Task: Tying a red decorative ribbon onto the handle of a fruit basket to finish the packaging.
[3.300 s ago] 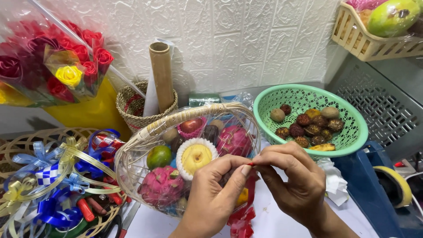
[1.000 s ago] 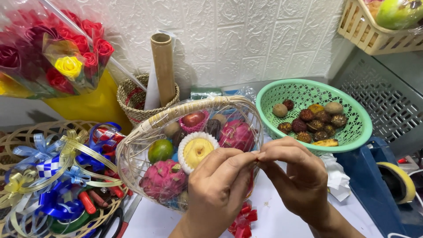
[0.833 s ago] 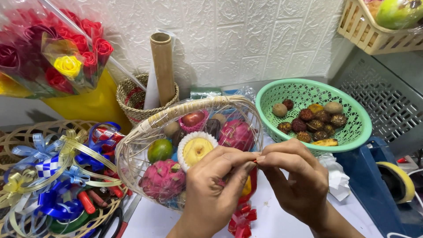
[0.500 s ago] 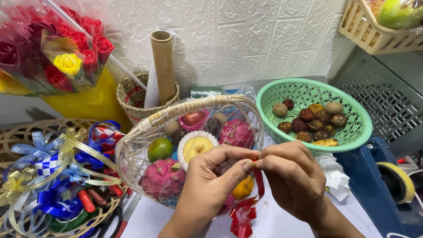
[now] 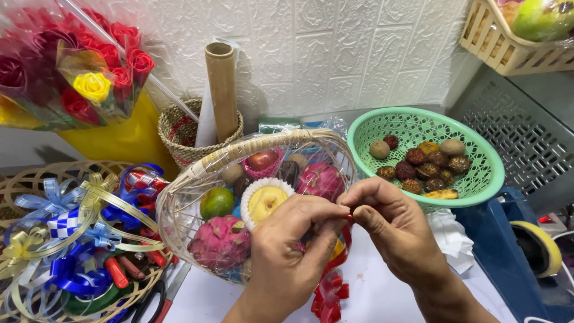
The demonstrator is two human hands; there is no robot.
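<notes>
A woven fruit basket wrapped in clear film stands at the middle, holding dragon fruits, a green citrus, a yellow fruit in a foam net and a red apple. My left hand and my right hand meet at the basket's front right rim. Both pinch a thin red ribbon between thumb and fingers. The ribbon hangs down to a curled red bow near the table.
A green plastic colander with small brown fruits sits at right. Left is a flat wicker tray of coloured ribbons, scissors and tape. Behind stand a small wicker pot with a cardboard tube and wrapped roses. A tape dispenser is far right.
Both hands stayed at the basket's rim and kept working the red ribbon. The bow below has shifted slightly left and lower. The camera view moved a little.
</notes>
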